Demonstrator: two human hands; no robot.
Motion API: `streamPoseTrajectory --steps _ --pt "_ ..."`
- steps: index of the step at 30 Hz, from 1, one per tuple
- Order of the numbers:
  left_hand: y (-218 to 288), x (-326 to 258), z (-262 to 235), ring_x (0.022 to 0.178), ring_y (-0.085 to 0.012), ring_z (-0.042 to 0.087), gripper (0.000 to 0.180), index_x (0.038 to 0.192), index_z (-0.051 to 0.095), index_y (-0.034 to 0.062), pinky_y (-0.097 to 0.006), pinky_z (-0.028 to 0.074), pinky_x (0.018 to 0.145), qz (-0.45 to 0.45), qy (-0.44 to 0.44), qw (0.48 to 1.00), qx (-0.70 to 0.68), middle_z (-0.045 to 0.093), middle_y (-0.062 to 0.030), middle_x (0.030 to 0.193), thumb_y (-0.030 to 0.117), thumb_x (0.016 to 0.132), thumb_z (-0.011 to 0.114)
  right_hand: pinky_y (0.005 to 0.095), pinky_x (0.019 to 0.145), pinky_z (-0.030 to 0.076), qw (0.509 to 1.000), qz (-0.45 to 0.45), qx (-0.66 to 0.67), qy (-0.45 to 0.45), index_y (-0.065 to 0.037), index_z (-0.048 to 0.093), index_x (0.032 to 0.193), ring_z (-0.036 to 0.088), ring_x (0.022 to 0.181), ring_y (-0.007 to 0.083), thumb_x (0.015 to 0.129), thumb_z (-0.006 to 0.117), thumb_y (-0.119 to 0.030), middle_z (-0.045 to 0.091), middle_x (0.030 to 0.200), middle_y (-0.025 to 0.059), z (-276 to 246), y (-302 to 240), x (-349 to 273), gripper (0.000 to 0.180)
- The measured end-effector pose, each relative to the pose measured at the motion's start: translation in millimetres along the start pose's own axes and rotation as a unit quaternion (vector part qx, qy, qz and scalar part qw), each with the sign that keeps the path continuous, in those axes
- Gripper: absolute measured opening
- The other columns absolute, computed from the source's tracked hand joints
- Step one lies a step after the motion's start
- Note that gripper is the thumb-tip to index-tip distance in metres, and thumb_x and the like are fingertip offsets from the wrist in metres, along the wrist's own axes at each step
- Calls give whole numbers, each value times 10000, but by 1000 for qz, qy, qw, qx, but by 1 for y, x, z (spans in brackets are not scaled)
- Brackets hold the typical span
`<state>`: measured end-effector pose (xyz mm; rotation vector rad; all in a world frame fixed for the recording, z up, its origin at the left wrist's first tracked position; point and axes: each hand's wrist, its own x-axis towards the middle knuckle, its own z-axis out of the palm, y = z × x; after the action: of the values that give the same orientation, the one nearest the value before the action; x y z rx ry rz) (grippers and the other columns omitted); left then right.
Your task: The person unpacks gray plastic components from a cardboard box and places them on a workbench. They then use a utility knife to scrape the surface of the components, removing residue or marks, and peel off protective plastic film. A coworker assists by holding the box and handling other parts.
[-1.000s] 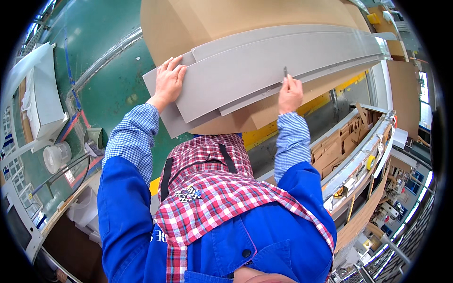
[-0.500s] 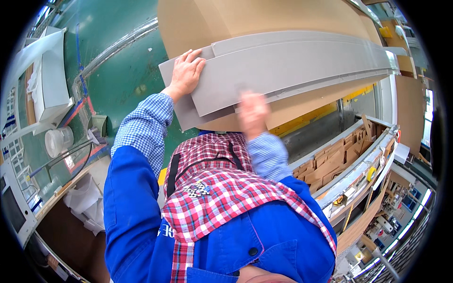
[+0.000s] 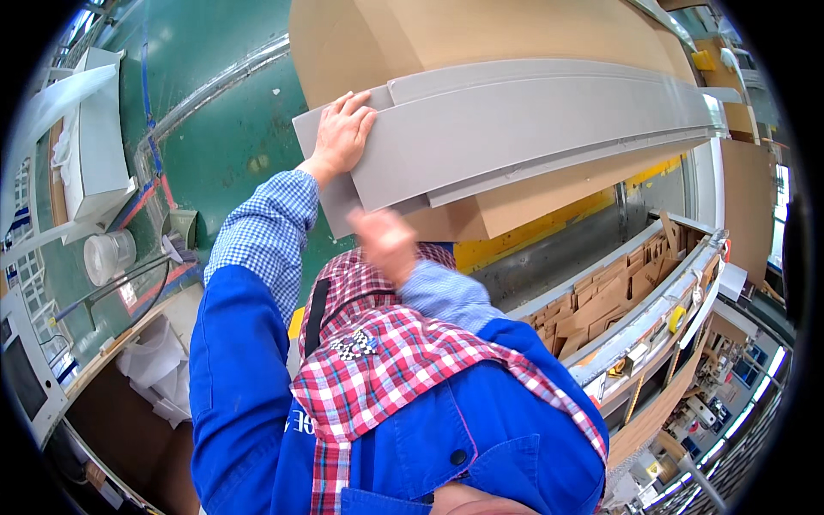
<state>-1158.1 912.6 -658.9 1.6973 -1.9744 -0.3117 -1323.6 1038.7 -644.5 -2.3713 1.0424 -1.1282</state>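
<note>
Several long, flat grey panels (image 3: 515, 120) lie stacked unevenly, their left ends stepped. My left hand (image 3: 341, 137) rests on the left end of the stack, fingers stretched out over the grey surface near the top panel's edge. Close to the lower left corner of the stack is my right hand (image 3: 384, 245), smeared by motion, so its fingers cannot be made out. Whether it touches the panel corner is unclear.
Brown cardboard (image 3: 360, 43) lies under and beyond the panels. To the right stands a long bin (image 3: 601, 305) of cardboard pieces, with a yellow tape measure (image 3: 677, 319) on its ledge. A white bucket (image 3: 109, 256) stands on the green floor at left.
My right hand has swept left and toward me, from the panels' near edge to their lower left corner. My left hand stays on the stack.
</note>
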Motion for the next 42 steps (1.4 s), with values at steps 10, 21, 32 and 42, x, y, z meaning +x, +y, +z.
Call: streamPoseTrajectory --steps 10,21,32,42 --pt "7 0 1 1238 -300 409 310 1001 632 76 -422 308 1016 -13 9 1000 16 497 -43 1312 289 949 412 346 546 493 985 50 -163 -10 -57 589 840 572 652 232 776 557 -54 544 699 88 -19 21 11 72" --pt "0 -3 4 1216 -300 427 270 978 646 99 -432 332 993 -6 46 999 9 537 -52 1264 282 925 455 359 537 464 959 238 -150 24 -35 607 931 554 652 246 871 523 -79 542 740 102 -75 66 32 112" --pt "-4 -7 2 1223 -298 424 287 975 641 91 -428 325 1006 -6 39 999 7 533 -55 1268 285 937 433 357 595 499 984 108 -118 -79 -72 624 953 589 701 239 809 561 -57 561 738 85 -37 12 30 158" --pt "0 -4 2 1228 -299 423 285 987 632 83 -427 327 1001 0 30 1000 8 534 -50 1270 276 943 427 331 569 500 979 -11 89 -181 -69 628 967 587 696 229 761 602 -70 549 759 62 28 -60 -11 207"
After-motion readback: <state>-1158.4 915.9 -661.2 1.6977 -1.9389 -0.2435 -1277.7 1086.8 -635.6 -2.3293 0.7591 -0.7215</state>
